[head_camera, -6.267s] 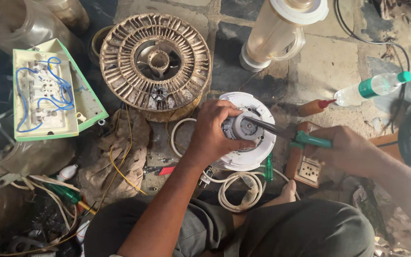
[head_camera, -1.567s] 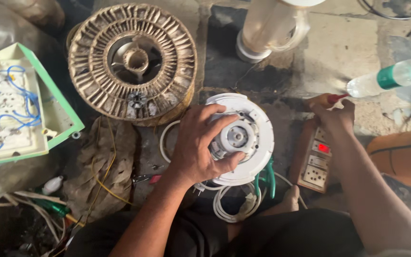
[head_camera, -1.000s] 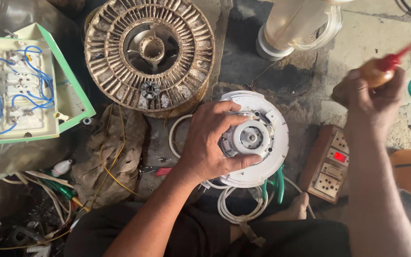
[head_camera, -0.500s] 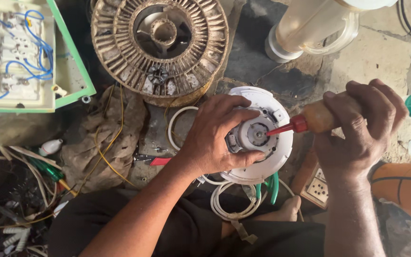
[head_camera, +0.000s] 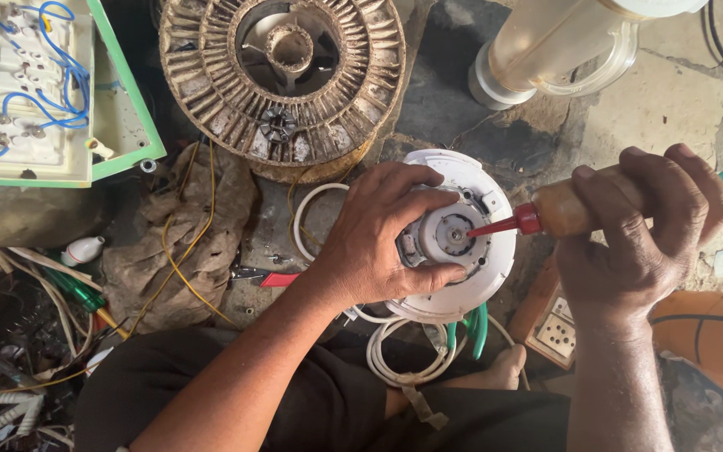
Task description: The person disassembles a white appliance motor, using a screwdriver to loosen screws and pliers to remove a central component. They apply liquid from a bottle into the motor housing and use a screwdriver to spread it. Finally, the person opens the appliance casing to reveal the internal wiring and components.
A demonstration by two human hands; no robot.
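The left hand point(head_camera: 378, 247) has its grip clamped on the small motor point(head_camera: 441, 238) seated in a white round housing point(head_camera: 495, 251) at the centre of view. From three o'clock, the right hand point(head_camera: 642, 243) grips a brown oil bottle point(head_camera: 566, 209), its red nozzle point(head_camera: 499, 225) touching the motor's middle; a dusty fan wheel point(head_camera: 282, 79) lies at twelve o'clock.

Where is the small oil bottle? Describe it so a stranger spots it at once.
Start at the round white motor housing in the middle, gripped by the left hand. Just to its right, the right hand holds the oil bottle: brownish and squat, alone in having a thin red nozzle aimed at the motor's centre.
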